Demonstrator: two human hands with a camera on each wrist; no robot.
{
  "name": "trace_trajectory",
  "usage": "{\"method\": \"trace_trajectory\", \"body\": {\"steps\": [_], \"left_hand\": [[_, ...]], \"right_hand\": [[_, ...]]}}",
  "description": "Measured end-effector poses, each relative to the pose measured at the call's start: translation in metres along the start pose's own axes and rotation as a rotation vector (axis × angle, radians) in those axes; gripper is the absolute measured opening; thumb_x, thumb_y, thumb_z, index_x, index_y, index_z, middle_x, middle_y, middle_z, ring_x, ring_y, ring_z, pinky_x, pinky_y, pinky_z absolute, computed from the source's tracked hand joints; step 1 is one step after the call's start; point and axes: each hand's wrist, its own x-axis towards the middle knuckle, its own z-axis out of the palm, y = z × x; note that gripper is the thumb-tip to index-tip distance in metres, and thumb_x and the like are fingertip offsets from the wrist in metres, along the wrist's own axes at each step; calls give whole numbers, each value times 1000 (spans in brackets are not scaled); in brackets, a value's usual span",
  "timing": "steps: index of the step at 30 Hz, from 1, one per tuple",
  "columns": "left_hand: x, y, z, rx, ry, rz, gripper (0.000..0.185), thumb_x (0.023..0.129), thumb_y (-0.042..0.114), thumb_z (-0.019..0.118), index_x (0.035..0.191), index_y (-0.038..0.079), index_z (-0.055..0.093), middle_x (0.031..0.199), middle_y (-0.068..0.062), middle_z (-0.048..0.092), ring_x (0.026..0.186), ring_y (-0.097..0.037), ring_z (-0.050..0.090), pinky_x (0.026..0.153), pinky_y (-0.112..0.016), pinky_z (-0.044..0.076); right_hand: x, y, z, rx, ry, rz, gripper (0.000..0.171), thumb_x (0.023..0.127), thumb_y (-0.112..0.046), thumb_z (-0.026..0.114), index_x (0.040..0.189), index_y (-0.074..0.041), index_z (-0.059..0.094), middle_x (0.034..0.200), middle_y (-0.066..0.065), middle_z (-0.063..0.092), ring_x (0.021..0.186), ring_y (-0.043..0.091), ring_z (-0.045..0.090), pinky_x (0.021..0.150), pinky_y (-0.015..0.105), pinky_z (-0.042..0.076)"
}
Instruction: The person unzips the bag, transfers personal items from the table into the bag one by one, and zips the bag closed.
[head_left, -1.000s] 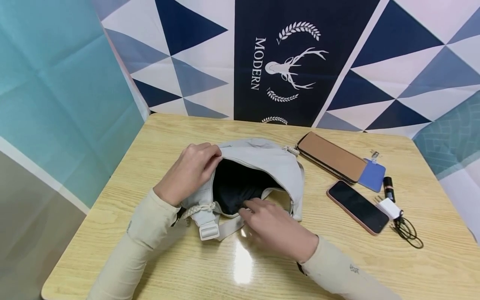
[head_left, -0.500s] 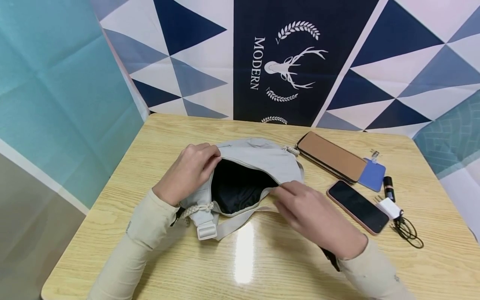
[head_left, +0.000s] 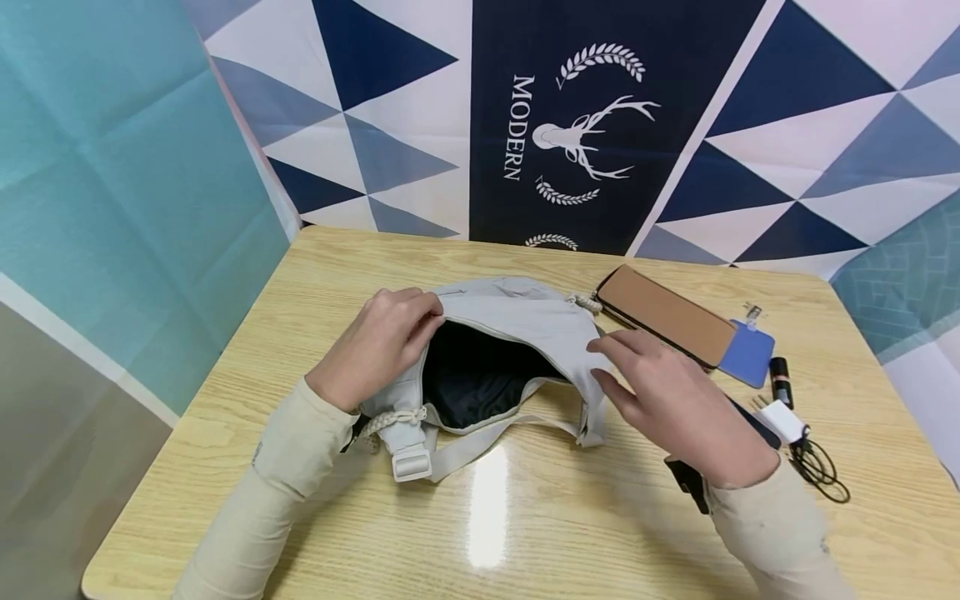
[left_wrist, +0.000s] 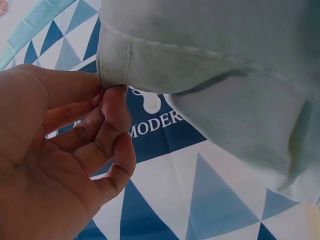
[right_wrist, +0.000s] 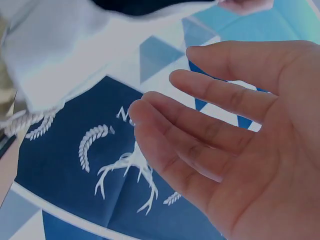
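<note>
A pale grey fabric bag (head_left: 517, 312) lies on the table with its zipped mouth gaping and its dark lining (head_left: 476, 375) showing. My left hand (head_left: 386, 342) pinches the upper left edge of the mouth between thumb and fingers; the left wrist view shows the bag's edge (left_wrist: 114, 65) caught at the fingertips. Just off the bag's right end, my right hand (head_left: 667, 392) holds nothing, its fingers loosely spread, as the right wrist view also shows. A strap with a white buckle (head_left: 412, 465) hangs out at the bag's front.
Right of the bag lie a brown wallet (head_left: 667, 312), a blue card holder (head_left: 747, 354), a small black tube (head_left: 781, 382) and a white charger (head_left: 782, 419) with a black cable (head_left: 820, 471). A phone (head_left: 756, 423) is mostly covered by the right hand. A patterned cloth (head_left: 397, 108) hangs behind the table.
My right hand has gone from the front edge of the bag's mouth, along it to the right corner, then let go and moved off to the right. The left hand keeps its place.
</note>
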Motion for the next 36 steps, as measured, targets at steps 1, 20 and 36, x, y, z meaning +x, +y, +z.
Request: {"method": "trace_trajectory", "body": {"steps": [1,20,36], "left_hand": [[0,0,0,2,-2,-2,8,97,8,64,91,6,69,77,-1,63,65,-12,55,74,-37,47],[0,0,2,5,-1,12,9,97,7,64,89,8,69,77,0,62,65,-11,54,70,-33,48],[-1,2,1,14,-6,14,9,97,7,64,89,9,68,77,1,61,66,-12,54,72,-37,47]], "right_hand": [[0,3,-1,-1,4,7,26,88,-6,72,113,-1,67,107,13,68,96,29,66,76,46,54],[2,61,-3,-12,-73,198,24,92,-5,68,115,0,66,116,19,64,104,37,62,80,52,52],[-12,144,17,61,-262,382,35,98,-13,62,123,11,58,119,35,59,108,50,56,87,62,45]]}}
